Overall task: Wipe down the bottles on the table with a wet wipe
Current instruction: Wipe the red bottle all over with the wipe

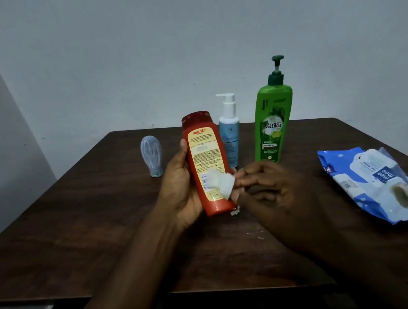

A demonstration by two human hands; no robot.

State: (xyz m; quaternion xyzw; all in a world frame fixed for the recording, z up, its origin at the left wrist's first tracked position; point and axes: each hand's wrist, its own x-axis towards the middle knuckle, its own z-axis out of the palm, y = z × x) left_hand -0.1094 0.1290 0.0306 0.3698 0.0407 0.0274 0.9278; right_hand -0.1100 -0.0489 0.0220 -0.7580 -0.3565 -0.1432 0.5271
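We read "Karthika" in red on the yellow label of the red bottle [208,164], whose small print is too fine to make out. Our left hand [178,187] grips it tilted above the brown table [78,219], cap away from us. Our right hand [270,185] pinches a crumpled white wet wipe [220,183] against its lower label. Behind stand a green pump bottle [273,126] marked "Vatika", a pale blue pump bottle [230,138] and a small grey bottle [151,155]. The blue wipes pack [378,180] at right reads "mee mee".
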